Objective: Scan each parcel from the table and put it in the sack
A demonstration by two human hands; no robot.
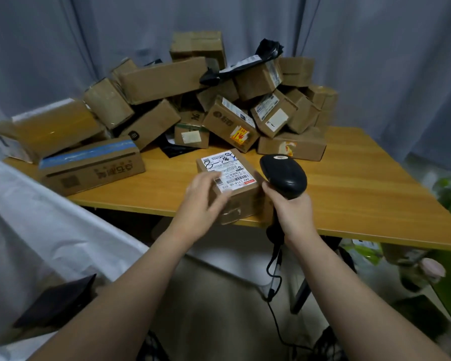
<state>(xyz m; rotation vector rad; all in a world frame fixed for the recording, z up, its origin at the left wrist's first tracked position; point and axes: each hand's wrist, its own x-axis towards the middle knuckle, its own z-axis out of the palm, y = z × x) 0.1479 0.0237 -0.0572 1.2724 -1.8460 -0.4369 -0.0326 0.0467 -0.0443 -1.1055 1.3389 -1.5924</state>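
At centre, a labelled cardboard parcel [235, 175] is gripped by the left hand [203, 201]; a rounded black scanner [284, 175] is clasped in the right hand [294, 214].

Pretty dim, flat indoor light, soft shadows under the table [375, 178]. Slight glare on the taped yellow box [55, 126]. The left hand [203, 201] is motion-blurred, and edges bend, fisheye style.

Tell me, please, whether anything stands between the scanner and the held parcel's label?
Nothing visible does: the black handheld scanner sits right of the small brown cardboard parcel, whose white label faces up, with only fingertips at its near-left corner.
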